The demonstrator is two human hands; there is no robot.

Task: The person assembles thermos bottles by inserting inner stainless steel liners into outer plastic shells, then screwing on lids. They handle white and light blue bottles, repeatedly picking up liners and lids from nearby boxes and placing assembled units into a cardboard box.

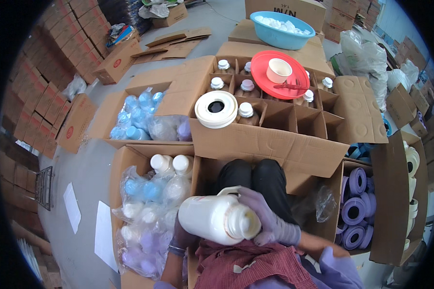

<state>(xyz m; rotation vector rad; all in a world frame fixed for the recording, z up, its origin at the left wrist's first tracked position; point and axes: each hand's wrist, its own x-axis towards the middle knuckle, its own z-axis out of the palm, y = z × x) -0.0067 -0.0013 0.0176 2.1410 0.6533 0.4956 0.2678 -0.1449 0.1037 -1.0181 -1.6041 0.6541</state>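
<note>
From the head camera, a large white plastic jug with a moulded handle lies on its side across the person's lap, its long axis running left to right with the mouth end turned right. The right hand, in a pale purple glove, is curled closed around that mouth end. The left hand, also gloved, cups the jug's base from beneath; how far its fingers close cannot be told. Both hands touch the jug. To the left stands a cardboard box of bagged white and blue bottles; ahead, a divided carton of capped brown bottles.
</note>
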